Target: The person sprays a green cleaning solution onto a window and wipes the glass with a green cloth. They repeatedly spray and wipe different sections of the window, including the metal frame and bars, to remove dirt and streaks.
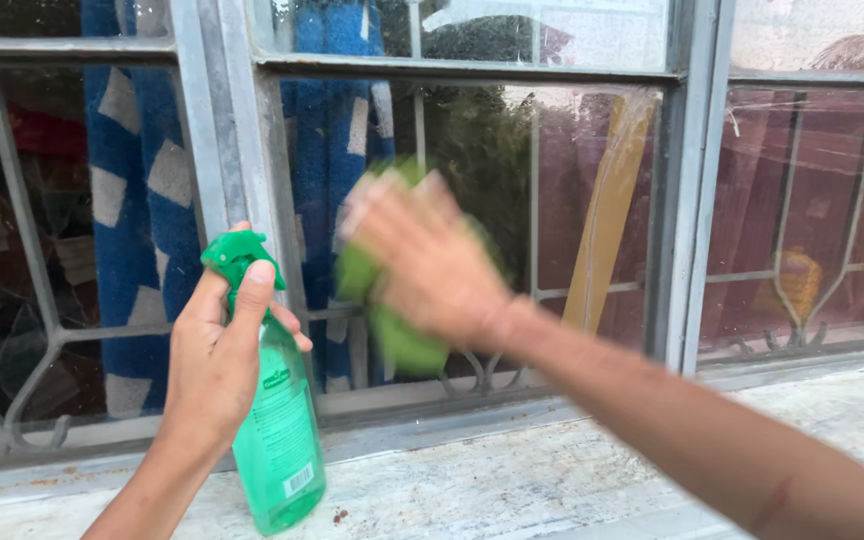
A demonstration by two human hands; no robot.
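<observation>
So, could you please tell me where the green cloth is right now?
In the head view, the green cloth is near the centre, pressed flat against the window pane under the right hand, just right of the green spray bottle held by the left hand.

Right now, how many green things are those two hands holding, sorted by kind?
Green plastic spray bottle, held in the left hand: 1
Green cleaning cloth, pressed to the glass window pane by the right hand: 1
Total: 2
</observation>
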